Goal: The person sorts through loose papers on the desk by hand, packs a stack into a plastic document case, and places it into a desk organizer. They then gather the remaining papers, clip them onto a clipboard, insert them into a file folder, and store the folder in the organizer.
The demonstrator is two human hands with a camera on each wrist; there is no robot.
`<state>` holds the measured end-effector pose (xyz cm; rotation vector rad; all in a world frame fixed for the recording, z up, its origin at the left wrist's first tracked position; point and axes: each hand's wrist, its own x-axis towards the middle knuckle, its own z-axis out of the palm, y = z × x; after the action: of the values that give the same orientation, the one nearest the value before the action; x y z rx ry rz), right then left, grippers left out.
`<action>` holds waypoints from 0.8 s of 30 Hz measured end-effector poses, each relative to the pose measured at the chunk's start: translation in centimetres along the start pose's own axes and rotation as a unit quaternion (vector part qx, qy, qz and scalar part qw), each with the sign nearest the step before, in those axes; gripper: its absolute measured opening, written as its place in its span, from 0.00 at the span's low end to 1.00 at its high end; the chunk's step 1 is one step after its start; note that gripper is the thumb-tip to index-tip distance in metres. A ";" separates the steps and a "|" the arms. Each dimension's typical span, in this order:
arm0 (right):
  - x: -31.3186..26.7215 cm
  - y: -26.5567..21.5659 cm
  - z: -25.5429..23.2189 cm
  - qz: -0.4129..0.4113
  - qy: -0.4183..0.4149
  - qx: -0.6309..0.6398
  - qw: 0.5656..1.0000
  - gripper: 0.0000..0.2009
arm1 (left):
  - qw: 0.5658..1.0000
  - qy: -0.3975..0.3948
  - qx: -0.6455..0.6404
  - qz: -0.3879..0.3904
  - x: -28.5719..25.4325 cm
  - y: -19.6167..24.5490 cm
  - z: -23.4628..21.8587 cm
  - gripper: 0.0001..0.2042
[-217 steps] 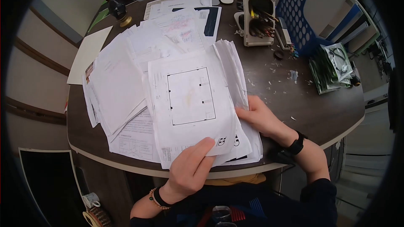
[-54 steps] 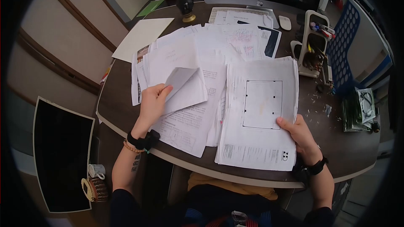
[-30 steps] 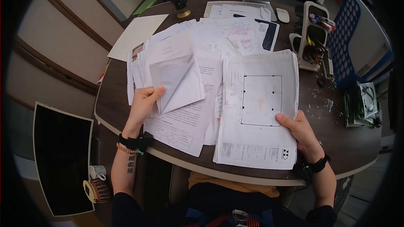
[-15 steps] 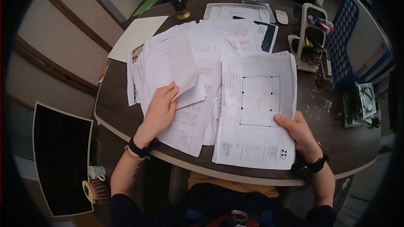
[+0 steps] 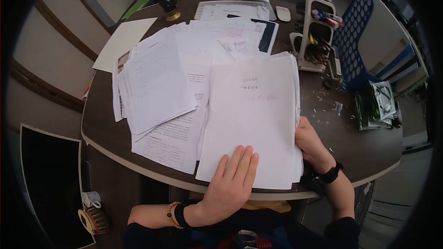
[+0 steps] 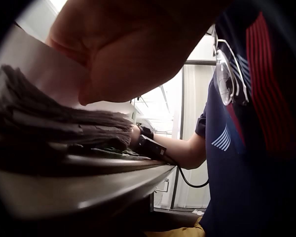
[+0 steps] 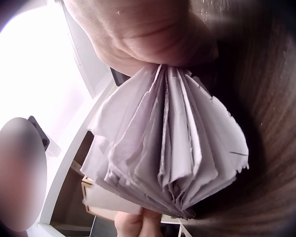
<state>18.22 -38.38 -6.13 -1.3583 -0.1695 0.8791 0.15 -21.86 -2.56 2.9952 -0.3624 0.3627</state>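
Observation:
A stack of paper sheets (image 5: 251,120) lies by the desk's front edge, topped by a mostly blank white sheet with a few faint lines of writing. My left hand (image 5: 233,186) rests on the lower part of that sheet, fingers straight and close together. The stack's right edge is gripped by my right hand (image 5: 310,140), whose thumb is hidden at the sheets. In the right wrist view, the gathered pages (image 7: 163,143) fan out below the right hand (image 7: 143,34). The left wrist view shows the thick stack (image 6: 64,123) edge-on under the left hand (image 6: 123,49).
A looser pile of papers (image 5: 159,83) lies to the left, over printed sheets (image 5: 168,150). Behind are a keyboard, a mouse (image 5: 283,14) and a monitor. A pen organizer (image 5: 318,37), a blue file holder (image 5: 353,37) and green packets (image 5: 376,106) stand right, near paper scraps.
My left hand has moved from the left pile to the stack. A mostly blank sheet now covers the floor plan there, and the left pile shows a different top sheet. The head view has shifted.

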 end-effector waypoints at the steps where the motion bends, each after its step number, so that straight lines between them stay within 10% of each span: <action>1: 0.1 0.0 -0.1 -0.004 -0.011 0.009 1.000 0.13 | 1.000 0.001 -0.009 0.005 -0.1 0.4 0.4 0.21; 15: 0.4 -0.2 0.4 0.056 0.046 -0.016 0.997 0.18 | 0.995 -0.049 -0.081 -0.030 0.8 1.1 1.9 0.24; 21: 0.0 -1.5 2.1 0.026 0.080 0.192 0.978 0.19 | 0.996 -0.086 -0.030 0.004 0.7 0.6 2.6 0.27; 24: -0.1 -0.7 0.7 -0.005 -0.011 -0.069 0.998 0.18 | 0.990 -0.090 -0.108 -0.015 0.8 0.5 2.4 0.31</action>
<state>18.06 -37.84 -5.24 -1.4755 -0.2575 0.8873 1.31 -22.80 -4.67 2.8214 -0.3460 0.0457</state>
